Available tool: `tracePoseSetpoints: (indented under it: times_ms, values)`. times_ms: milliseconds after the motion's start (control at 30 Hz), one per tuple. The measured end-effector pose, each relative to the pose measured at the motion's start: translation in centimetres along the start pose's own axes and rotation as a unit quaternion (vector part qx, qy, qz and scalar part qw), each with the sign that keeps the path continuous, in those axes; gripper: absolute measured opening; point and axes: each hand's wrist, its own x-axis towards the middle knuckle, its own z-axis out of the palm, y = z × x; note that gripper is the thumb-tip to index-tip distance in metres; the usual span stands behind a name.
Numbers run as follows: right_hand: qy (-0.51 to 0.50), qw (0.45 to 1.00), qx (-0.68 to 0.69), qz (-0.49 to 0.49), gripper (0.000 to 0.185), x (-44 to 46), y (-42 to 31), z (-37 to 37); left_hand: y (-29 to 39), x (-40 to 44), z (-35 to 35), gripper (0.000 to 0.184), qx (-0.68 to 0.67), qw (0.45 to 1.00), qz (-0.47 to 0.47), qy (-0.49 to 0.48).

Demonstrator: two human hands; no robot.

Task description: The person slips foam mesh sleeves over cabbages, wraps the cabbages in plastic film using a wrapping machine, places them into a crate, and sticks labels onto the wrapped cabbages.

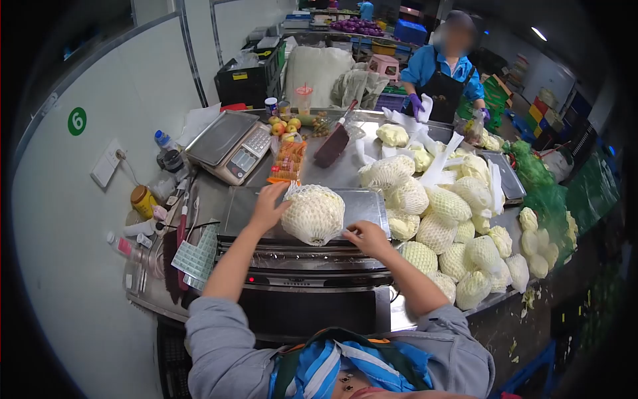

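Observation:
A pale cabbage in a white foam net sits on the metal plate of a wrapping machine in front of me. Against its upper left side is my left hand, fingers and thumb holding the netted surface. My right hand is at the lower right edge of the cabbage, its fingers curled in a pinch; what lies between them is too small to make out. To the right, several more netted cabbages are heaped on the steel table, close to my right forearm.
A weighing scale stands behind on the left, beside apples and an orange packet. A dark red scoop-like tool lies further back. Across the table, a co-worker in purple gloves handles white netting. Green mesh hangs at right.

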Motion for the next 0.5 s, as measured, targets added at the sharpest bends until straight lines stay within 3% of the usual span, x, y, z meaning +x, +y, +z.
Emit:
tracePoseSetpoints:
  times_ms: [67,133,167,233,367,433,500]
  values:
    - [-0.026,0.999,-0.033,-0.023,0.021,-1.9,2.5,-2.4,-0.4,-1.4,-4.5,0.036,0.048,0.990,0.090,-0.101]
    - [-0.065,0.968,-0.163,-0.181,0.013,-2.7,5.2,-5.2,-1.2,-3.4,-8.2,0.035,0.203,0.900,0.252,-0.290]
    - [-0.105,0.935,-0.220,-0.256,0.014,-2.5,6.0,-6.1,-1.0,-4.0,-9.3,0.035,0.201,0.900,0.252,-0.293]
    - [-0.146,0.912,-0.253,-0.288,0.018,-2.2,6.3,-6.0,-0.7,-5.1,-10.8,0.041,0.291,0.808,0.392,-0.331]
    - [-0.211,0.857,-0.313,-0.350,0.037,-1.9,5.4,-4.4,-2.1,-6.5,-7.7,0.042,0.245,0.827,0.392,-0.321]
    - [-0.166,0.883,-0.258,-0.354,0.035,-1.8,6.7,-2.5,-2.2,-7.5,-5.5,0.036,0.194,0.850,0.389,-0.298]
    - [-0.124,0.898,-0.198,-0.372,0.032,-3.6,7.5,-2.2,-1.7,-8.5,-5.0,0.023,0.199,0.880,0.313,-0.296]
